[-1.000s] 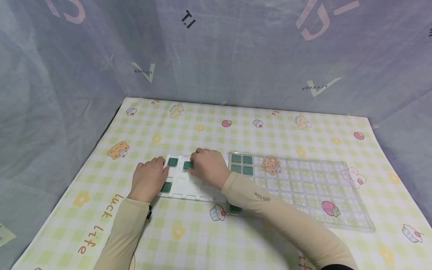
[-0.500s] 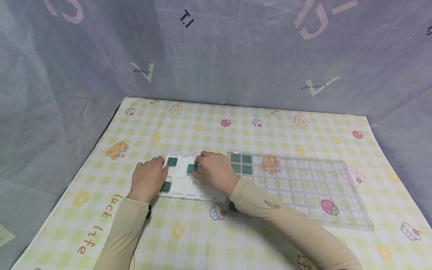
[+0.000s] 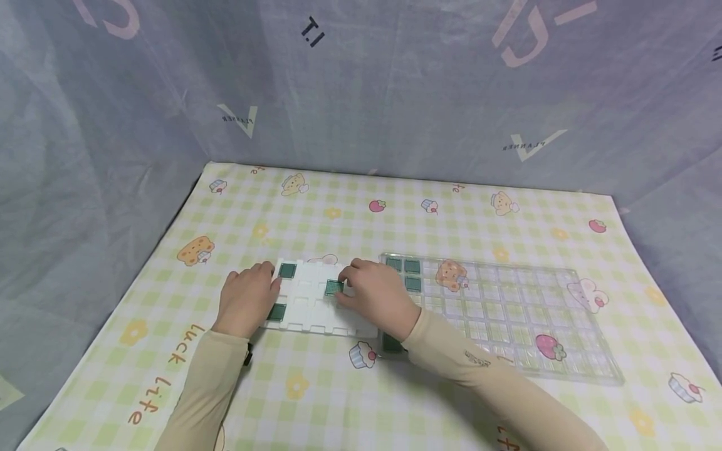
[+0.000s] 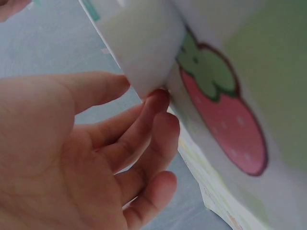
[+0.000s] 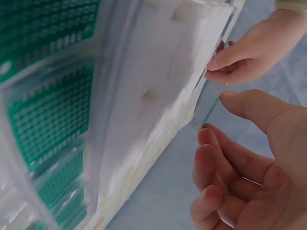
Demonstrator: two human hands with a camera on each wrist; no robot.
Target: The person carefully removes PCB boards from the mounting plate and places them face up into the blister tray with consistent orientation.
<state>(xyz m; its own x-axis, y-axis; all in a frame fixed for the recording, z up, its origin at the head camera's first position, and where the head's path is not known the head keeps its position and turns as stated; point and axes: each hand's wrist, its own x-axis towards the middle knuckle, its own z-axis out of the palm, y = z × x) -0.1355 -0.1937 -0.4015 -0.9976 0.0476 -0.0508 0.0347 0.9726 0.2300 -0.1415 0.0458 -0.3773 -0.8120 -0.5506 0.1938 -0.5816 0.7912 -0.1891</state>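
Note:
My right hand (image 3: 380, 295) pinches a small green perforated board (image 3: 334, 287) by its edges above the white tray (image 3: 301, 318); in the right wrist view the board (image 5: 210, 113) appears edge-on between thumb and fingertips. At the tray's left end, my left hand (image 3: 245, 300) grips the edge, with the thumb on top and fingers at the side, as the left wrist view shows of the hand (image 4: 110, 139). Two green boards lie in the tray beside that hand, one at the upper left (image 3: 287, 270) and one at the lower left (image 3: 277, 312).
A clear compartment tray (image 3: 507, 313) stands right of the white tray. Its left columns hold several green boards (image 3: 413, 284), partly hidden by my right hand and sleeve. A checked cloth (image 3: 316, 401) covers the table, and grey fabric (image 3: 361, 94) hangs behind it.
Held in my right hand, the green board has moved rightward from the white tray's top row, a little toward the near side. My left hand stays at the tray's left end.

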